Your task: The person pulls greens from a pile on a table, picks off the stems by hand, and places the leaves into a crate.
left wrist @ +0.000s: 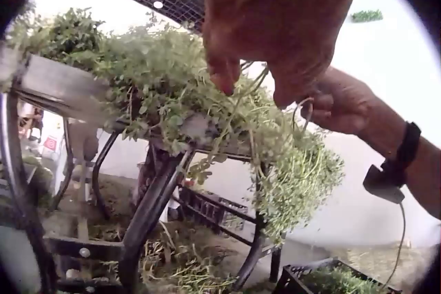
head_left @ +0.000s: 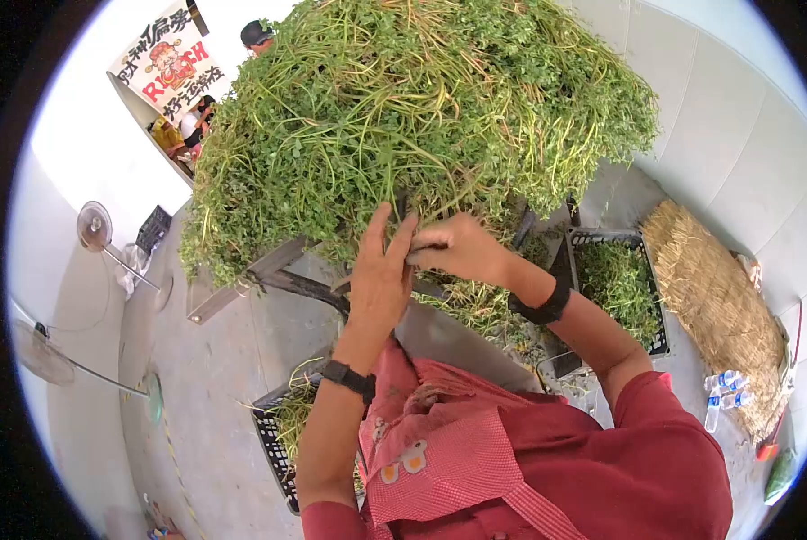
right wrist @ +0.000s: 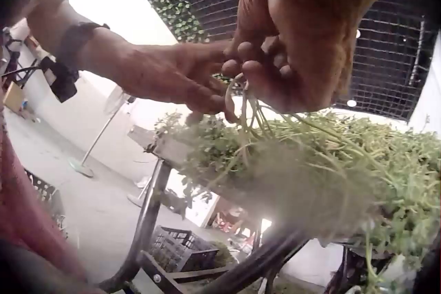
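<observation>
A big heap of leafy green stems [head_left: 394,117] covers the table in front of me. My left hand [head_left: 381,274] is at the heap's near edge, its fingers reaching toward the leaves and holding thin stems [left wrist: 238,101]. Right beside it, my right hand [head_left: 469,252] has curled fingers. In the right wrist view, that hand [right wrist: 303,46] pinches several stem ends [right wrist: 251,104] between thumb and fingertips, and the left fingers [right wrist: 207,97] lie close alongside. Leaves hang from the stems below both hands.
Black crates of greens stand on the floor at right [head_left: 619,288] and lower left [head_left: 282,432]. A metal table edge [head_left: 241,283] juts out under the heap. A straw mat [head_left: 718,306], water bottles [head_left: 725,396] and a standing fan [head_left: 97,229] are farther off.
</observation>
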### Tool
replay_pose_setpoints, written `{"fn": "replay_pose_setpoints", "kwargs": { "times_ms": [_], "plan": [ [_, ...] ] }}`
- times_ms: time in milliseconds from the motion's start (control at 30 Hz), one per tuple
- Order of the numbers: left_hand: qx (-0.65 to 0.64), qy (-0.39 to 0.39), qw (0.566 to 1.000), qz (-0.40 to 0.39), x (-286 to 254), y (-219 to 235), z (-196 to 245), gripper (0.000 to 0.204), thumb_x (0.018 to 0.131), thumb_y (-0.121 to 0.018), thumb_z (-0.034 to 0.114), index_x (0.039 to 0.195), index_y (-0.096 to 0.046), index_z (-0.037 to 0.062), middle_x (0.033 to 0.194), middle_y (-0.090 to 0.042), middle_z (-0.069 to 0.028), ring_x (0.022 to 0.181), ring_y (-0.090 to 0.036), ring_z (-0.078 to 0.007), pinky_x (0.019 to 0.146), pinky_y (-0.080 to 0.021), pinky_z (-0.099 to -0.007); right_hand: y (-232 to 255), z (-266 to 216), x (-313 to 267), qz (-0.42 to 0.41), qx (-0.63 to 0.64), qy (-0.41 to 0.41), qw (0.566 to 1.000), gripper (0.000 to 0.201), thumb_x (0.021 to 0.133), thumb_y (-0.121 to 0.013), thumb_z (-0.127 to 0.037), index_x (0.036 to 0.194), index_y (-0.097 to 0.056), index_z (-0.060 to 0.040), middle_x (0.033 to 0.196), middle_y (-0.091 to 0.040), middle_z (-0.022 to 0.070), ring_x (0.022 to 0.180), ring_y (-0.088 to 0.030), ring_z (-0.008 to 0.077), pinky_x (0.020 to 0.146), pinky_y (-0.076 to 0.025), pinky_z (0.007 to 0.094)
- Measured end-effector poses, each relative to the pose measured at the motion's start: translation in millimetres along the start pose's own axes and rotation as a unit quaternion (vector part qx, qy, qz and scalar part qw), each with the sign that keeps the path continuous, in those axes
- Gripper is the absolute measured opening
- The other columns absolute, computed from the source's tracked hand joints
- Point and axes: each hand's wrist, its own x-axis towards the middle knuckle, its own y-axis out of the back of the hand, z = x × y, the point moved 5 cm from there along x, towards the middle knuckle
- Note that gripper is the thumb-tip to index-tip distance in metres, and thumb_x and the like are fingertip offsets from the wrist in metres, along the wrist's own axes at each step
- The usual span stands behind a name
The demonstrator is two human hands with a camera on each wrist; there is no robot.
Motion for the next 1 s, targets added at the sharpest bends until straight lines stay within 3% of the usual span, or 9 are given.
{"fn": "replay_pose_setpoints", "kwargs": {
  "times_ms": [200, 233, 300, 600, 767, 800, 833, 900, 1000],
  "plan": [
    [-0.141, 0.048, 0.984, 0.1, -15, 1, -53, 0.019, 0.086, -0.05, 0.008, 0.104, -0.052, 0.0053, 0.113, -0.055, -0.02, 0.102, -0.054, -0.0388, 0.086, -0.045, -0.0422, 37, 5, 37, 0.253, -0.211, 0.136, 0.934, 0.042, 0.078, -0.063, -0.012, 0.119, -0.054, -0.0116, 0.119, -0.053, 0.0163, 0.11, -0.051, 0.0322, 0.088, -0.044, 0.0402],
    [-0.141, 0.054, 0.984, 0.097, -21, 3, -54, 0.019, 0.086, -0.05, 0.008, 0.104, -0.052, 0.0053, 0.113, -0.055, -0.02, 0.102, -0.054, -0.0388, 0.086, -0.045, -0.0422, 37, 10, 48, 0.223, -0.249, 0.112, 0.936, 0.044, 0.08, -0.062, -0.015, 0.122, -0.051, -0.0127, 0.127, -0.044, 0.0169, 0.117, -0.044, 0.0338, 0.095, -0.039, 0.0421],
    [-0.55, 0.218, 0.787, 0.172, -40, 5, -71, 0.02, 0.092, -0.046, 0.02, 0.101, -0.053, 0.0027, 0.107, -0.059, -0.0189, 0.094, -0.06, -0.0318, 0.077, -0.05, -0.04, 38, 32, 68, 0.194, -0.28, 0.084, 0.936, 0.047, 0.081, -0.061, -0.018, 0.126, -0.048, -0.0137, 0.136, -0.036, 0.0175, 0.124, -0.037, 0.0353, 0.101, -0.034, 0.044],
    [-0.607, 0.445, 0.643, 0.142, -154, 44, -62, 0.037, 0.095, -0.042, 0.034, 0.103, -0.056, 0.0003, 0.095, -0.063, -0.0169, 0.076, -0.063, -0.0227, 0.064, -0.052, -0.031, 6, 116, 90, 0.03, -0.475, 0.006, 0.879, 0.042, 0.086, -0.056, -0.033, 0.122, -0.052, -0.0124, 0.142, -0.026, 0.0162, 0.131, -0.027, 0.0348, 0.101, -0.032, 0.0509],
    [-0.661, 0.449, 0.577, 0.168, -187, 33, -65, 0.037, 0.095, -0.042, 0.034, 0.109, -0.052, 0.0006, 0.095, -0.064, -0.0137, 0.073, -0.06, -0.0169, 0.06, -0.048, -0.0245, 16, 67, 73, 0.167, -0.511, 0.043, 0.842, 0.04, 0.081, -0.061, -0.028, 0.117, -0.054, -0.012, 0.137, -0.034, 0.0189, 0.121, -0.04, 0.0355, 0.096, -0.039, 0.046],
    [-0.677, 0.443, 0.563, 0.169, -187, 33, -63, 0.038, 0.094, -0.046, 0.031, 0.115, -0.048, 0.0, 0.099, -0.062, -0.0134, 0.075, -0.06, -0.0167, 0.062, -0.049, -0.0249, 20, 60, 79, -0.002, -0.266, -0.201, 0.943, 0.073, 0.082, -0.061, -0.025, 0.142, -0.02, -0.0127, 0.149, -0.008, 0.0138, 0.135, -0.015, 0.0325, 0.108, -0.024, 0.0421],
    [-0.677, 0.445, 0.56, 0.175, -187, 34, -62, 0.038, 0.094, -0.046, 0.031, 0.115, -0.048, 0.0, 0.099, -0.062, -0.0134, 0.075, -0.06, -0.0167, 0.062, -0.049, -0.0249, 11, 62, 73, -0.009, -0.267, -0.199, 0.943, 0.073, 0.082, -0.061, -0.025, 0.142, -0.02, -0.0127, 0.149, -0.008, 0.0138, 0.135, -0.015, 0.0325, 0.108, -0.024, 0.0421],
    [-0.766, 0.385, 0.49, 0.161, -178, 33, -51, 0.036, 0.091, -0.051, 0.022, 0.117, -0.047, -0.0029, 0.103, -0.061, -0.0182, 0.081, -0.064, -0.0231, 0.075, -0.054, -0.0331, 4, 34, 56, 0.202, -0.33, 0.162, 0.908, 0.038, 0.079, -0.063, -0.024, 0.114, -0.057, -0.0117, 0.125, -0.046, 0.0209, 0.112, -0.048, 0.0346, 0.095, -0.04, 0.0434],
    [-0.761, 0.398, 0.482, 0.175, -165, 34, -38, 0.041, 0.088, -0.056, 0.014, 0.123, -0.042, -0.003, 0.106, -0.06, -0.0213, 0.084, -0.064, -0.0234, 0.078, -0.054, -0.0328, -32, 4, 30, 0.066, -0.047, 0.029, 0.996, 0.025, 0.079, -0.064, -0.024, 0.098, -0.066, -0.0076, 0.094, -0.064, 0.0136, 0.084, -0.061, 0.0243, 0.075, -0.048, 0.0336]
  ]
}}
